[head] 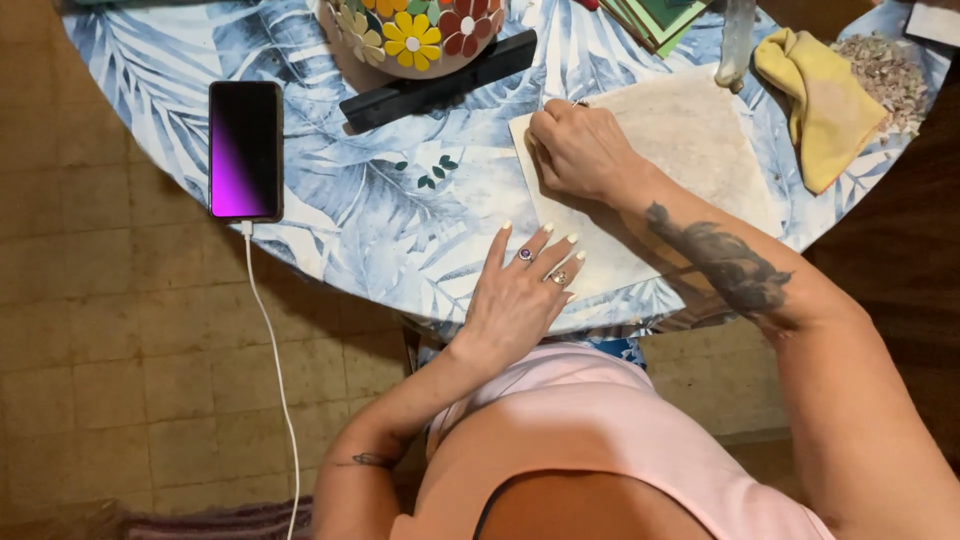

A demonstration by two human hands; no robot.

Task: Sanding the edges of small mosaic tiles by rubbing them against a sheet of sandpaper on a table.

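Observation:
A pale stone-like tile (690, 150) lies flat on the round table (400, 200), which has a blue leaf-print cloth. My left hand (520, 290) rests flat on the tile's near corner with fingers spread, rings on two fingers. My right hand (580, 150) is curled into a loose fist on the tile's far left corner; whether it holds a small tool I cannot tell. My tattooed right forearm (720, 260) crosses the tile.
A phone (246, 150) with a lit purple screen lies at the table's left edge, its white cable (275, 370) hanging to the floor. A flower-mosaic pot (420, 35), a black bar (440, 80), a yellow cloth (820, 100) and a pile of small chips (890, 70) sit at the back.

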